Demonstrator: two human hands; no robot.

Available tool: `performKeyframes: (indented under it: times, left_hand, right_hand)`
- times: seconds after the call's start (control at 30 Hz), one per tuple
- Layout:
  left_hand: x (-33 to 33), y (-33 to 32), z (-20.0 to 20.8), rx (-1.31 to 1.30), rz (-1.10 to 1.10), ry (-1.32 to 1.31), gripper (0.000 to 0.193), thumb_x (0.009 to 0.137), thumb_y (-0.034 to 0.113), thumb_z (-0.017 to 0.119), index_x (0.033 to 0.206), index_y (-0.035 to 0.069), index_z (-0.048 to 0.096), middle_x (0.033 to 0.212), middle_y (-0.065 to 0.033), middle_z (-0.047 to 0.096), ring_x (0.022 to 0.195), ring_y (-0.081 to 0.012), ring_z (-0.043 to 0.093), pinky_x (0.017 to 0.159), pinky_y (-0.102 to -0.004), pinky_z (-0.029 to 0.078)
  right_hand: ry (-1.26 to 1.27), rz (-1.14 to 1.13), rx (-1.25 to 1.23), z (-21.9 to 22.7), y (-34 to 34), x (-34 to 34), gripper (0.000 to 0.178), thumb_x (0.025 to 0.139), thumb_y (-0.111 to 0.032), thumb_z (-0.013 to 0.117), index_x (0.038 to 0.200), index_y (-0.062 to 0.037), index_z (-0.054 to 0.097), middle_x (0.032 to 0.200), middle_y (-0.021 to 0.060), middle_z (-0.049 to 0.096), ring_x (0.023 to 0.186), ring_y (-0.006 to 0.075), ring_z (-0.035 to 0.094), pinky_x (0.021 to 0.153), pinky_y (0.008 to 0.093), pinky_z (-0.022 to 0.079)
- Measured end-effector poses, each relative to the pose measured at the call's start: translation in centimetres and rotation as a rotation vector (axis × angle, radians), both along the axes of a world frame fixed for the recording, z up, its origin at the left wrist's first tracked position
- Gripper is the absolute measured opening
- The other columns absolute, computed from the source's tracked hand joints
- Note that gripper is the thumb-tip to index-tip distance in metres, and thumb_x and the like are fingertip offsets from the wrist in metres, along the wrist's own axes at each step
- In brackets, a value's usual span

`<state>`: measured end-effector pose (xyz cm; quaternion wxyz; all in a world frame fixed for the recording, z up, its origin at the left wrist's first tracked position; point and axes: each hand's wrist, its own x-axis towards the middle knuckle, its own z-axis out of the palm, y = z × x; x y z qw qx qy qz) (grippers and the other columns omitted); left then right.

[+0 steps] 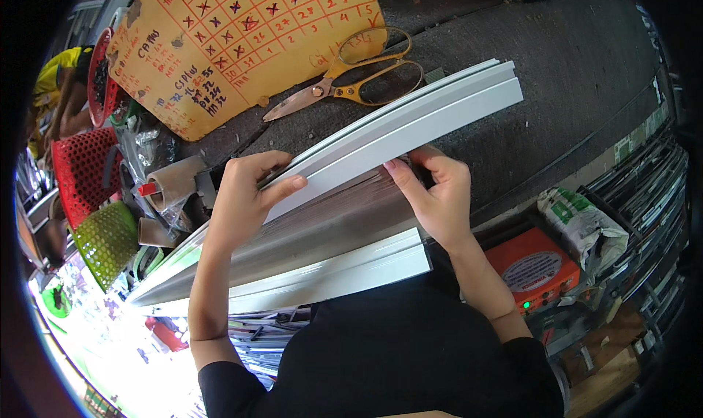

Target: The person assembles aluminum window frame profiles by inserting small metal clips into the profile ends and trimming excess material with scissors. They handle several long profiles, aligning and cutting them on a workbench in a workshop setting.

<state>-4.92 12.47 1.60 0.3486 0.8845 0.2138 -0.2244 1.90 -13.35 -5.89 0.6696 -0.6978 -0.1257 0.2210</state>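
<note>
At left, the left hand [243, 198] pinches a long white profile [406, 134] between thumb and fingers, likely steadying its length as it slants across the dark tabletop [586, 59]. Scissors [318, 91] lie beyond it, presumably kept within reach. Farther right, the right hand [447, 195], thumb and fingers slightly parted, meets the profile's near edge, perhaps supporting it; I can't tell whether it pinches.

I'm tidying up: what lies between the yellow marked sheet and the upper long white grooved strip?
The head view shows gold-handled metal scissors there, partly overlapping the sheet.
</note>
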Motion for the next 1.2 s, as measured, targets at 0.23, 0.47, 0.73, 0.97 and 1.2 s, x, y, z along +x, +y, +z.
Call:
performKeyframes:
  times: [0.23, 0.47, 0.73, 0.97, 1.2]
  left_hand:
    - [6.2, -6.0, -0.6, -0.111, -0.205, -0.195, 0.056, 0.096, 0.048, 0.071, 0.103, -0.007, 0.073, 0.075, -0.0178, 0.067, 0.062, -0.0227, 0.055, 0.065, -0.0381, 0.049]
    - [9.0, -3.6, -1.9, -0.108, -0.392, 0.021, 0.062, 0.109, 0.048, 0.047, 0.094, -0.007, 0.071, 0.068, -0.0076, 0.056, 0.067, -0.0156, 0.049, 0.069, -0.0331, 0.046]
    - [8.1, -2.9, -3.5, -0.37, -0.212, 0.233, 0.062, 0.112, 0.049, 0.039, 0.136, -0.004, 0.059, 0.112, -0.0124, 0.072, 0.093, -0.0156, 0.069, 0.09, -0.0316, 0.055]
    - [7.6, -4.0, -3.1, -0.541, -0.145, 0.236, 0.062, 0.111, 0.051, 0.038, 0.137, -0.002, 0.058, 0.108, -0.0125, 0.073, 0.095, -0.0167, 0.071, 0.087, -0.0327, 0.058]
    - [7.8, -5.0, -3.2, -0.461, -0.166, 0.177, 0.055, 0.113, 0.043, 0.037, 0.131, -0.002, 0.062, 0.104, -0.0134, 0.075, 0.089, -0.0151, 0.072, 0.08, -0.0302, 0.06]
  right_hand:
    - [0.089, 0.009, -0.005, 0.8, -1.1, -0.2, 0.024, 0.097, -0.015, 0.074, 0.108, 0.0063, 0.074, 0.099, 0.0121, 0.076, 0.094, 0.0136, 0.069, 0.086, 0.0282, 0.052]
    - [0.16, -0.145, -0.059, 1.9, -5.2, 1.6, 0.025, 0.1, -0.017, 0.068, 0.11, 0.0063, 0.072, 0.096, 0.0104, 0.076, 0.091, 0.0122, 0.07, 0.084, 0.0279, 0.054]
    - [0.095, -0.184, 0.16, 1.3, -5.9, 0.9, 0.028, 0.103, -0.018, 0.061, 0.114, 0.0053, 0.072, 0.098, 0.0129, 0.077, 0.091, 0.0161, 0.073, 0.084, 0.0308, 0.055]
    - [0.054, -0.143, 0.131, 1.9, -6.5, 0.1, 0.03, 0.104, -0.02, 0.059, 0.114, 0.0048, 0.072, 0.098, 0.0132, 0.077, 0.091, 0.0168, 0.073, 0.083, 0.0306, 0.055]
    - [0.056, -0.123, 0.057, 2.7, -6.9, -0.7, 0.029, 0.104, -0.019, 0.057, 0.11, 0.005, 0.073, 0.095, 0.0132, 0.077, 0.09, 0.0174, 0.074, 0.081, 0.0304, 0.056]
